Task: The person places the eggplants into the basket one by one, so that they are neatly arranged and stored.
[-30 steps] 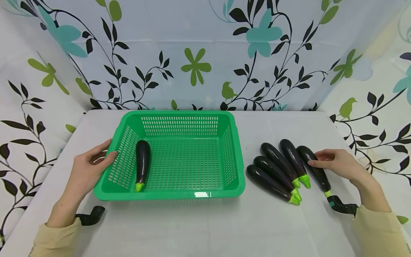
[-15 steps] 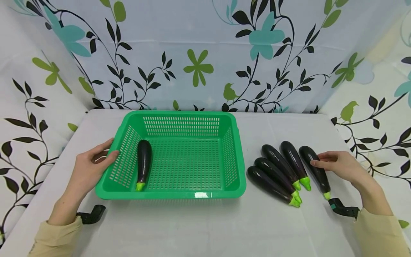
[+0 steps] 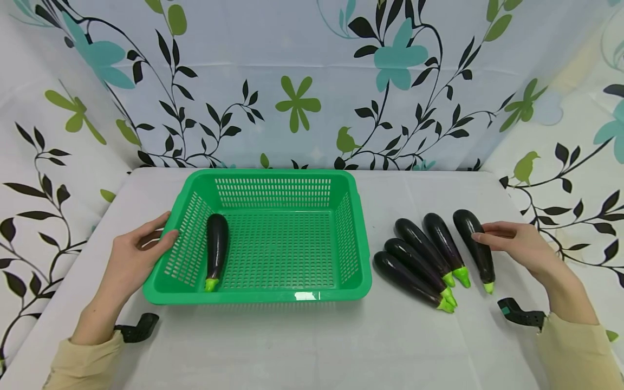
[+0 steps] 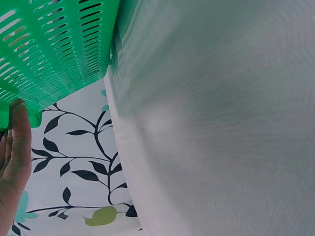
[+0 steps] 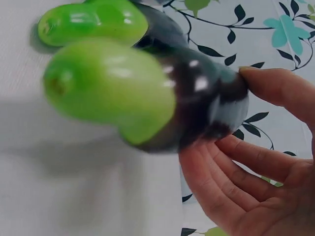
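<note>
My right hand (image 3: pixel 524 244) grips an eggplant (image 3: pixel 473 241) at its middle, thumb on the near side. In the right wrist view, that eggplant (image 5: pixel 187 93) points its green stem end at the camera, fingers curled beneath it and its shadow on the cloth. Just to its left, several more glossy dark eggplants (image 3: pixel 411 279) lie fanned on the table, stems toward me. My left hand (image 3: pixel 134 254) rests its fingertips and thumb against the left rim of a green plastic basket (image 3: pixel 361 233). One eggplant (image 3: pixel 216 246) lies inside, near the basket's left wall.
A white cloth covers the table (image 3: pixel 302 346). Behind it and at both sides hangs a curtain (image 3: pixel 297 49) printed with leaves, flowers and birds. Black camera mounts (image 3: pixel 521 314) stick out beside both wrists.
My right hand has shifted the gripped eggplant slightly away from me, and its stem end has swung left and farther from the wrist mount. The left hand and basket have stayed put.
</note>
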Demonstrator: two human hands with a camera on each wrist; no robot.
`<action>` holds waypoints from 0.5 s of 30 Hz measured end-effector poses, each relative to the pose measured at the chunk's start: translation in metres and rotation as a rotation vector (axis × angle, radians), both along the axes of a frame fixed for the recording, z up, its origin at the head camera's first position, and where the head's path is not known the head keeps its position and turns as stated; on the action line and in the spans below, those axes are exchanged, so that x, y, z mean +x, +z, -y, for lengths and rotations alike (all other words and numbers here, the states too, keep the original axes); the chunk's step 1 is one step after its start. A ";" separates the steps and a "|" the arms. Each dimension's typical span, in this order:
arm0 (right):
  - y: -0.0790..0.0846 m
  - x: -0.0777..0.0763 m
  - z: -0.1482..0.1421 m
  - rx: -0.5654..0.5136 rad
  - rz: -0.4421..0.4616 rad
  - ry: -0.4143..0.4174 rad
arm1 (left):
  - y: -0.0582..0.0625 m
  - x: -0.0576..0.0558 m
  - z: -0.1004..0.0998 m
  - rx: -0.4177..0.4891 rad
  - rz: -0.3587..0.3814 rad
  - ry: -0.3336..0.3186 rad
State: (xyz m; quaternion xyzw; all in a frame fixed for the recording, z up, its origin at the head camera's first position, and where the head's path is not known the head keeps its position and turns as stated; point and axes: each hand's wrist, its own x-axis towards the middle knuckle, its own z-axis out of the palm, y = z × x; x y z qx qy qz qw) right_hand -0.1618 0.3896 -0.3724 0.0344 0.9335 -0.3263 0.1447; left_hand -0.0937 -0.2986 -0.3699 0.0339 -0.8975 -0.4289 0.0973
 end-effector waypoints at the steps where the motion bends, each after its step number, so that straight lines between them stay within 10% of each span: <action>1: 0.000 0.000 0.000 -0.017 -0.009 -0.001 | 0.000 0.000 0.000 0.002 -0.001 -0.002; 15: 0.006 0.000 0.005 -0.195 -0.032 -0.058 | 0.001 0.001 -0.001 0.015 -0.027 -0.015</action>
